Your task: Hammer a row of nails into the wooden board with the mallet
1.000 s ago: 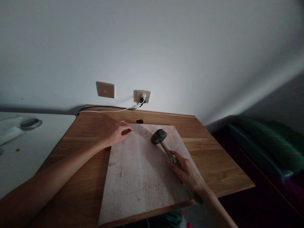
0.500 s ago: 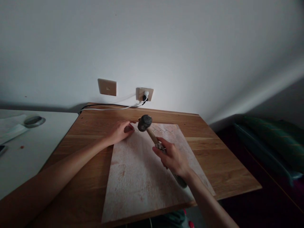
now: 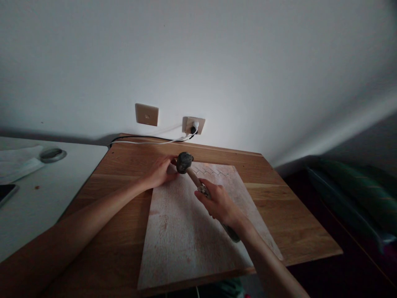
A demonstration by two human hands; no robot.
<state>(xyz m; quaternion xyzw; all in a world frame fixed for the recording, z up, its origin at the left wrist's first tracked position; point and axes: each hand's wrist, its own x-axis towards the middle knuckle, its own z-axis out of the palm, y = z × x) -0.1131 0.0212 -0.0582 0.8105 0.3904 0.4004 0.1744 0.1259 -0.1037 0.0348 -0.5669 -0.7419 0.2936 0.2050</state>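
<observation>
My right hand is clamped around the shaft of the dark-headed hammer with a wooden handle. The hold sits about midway up, which I judge suits short, controlled taps. The hammer's head hangs at 11 o'clock from that hand, just beside my left hand. Its fingertips are drawn together at the far left corner of the pale whitewashed wooden board. I cannot tell whether they pinch anything, though the pose would suit steadying something small. A faint row of small nails runs toward 3 o'clock along the far edge. The board lies flat on the brown wooden table.

Single head view, forward-down, close over wooden table.
</observation>
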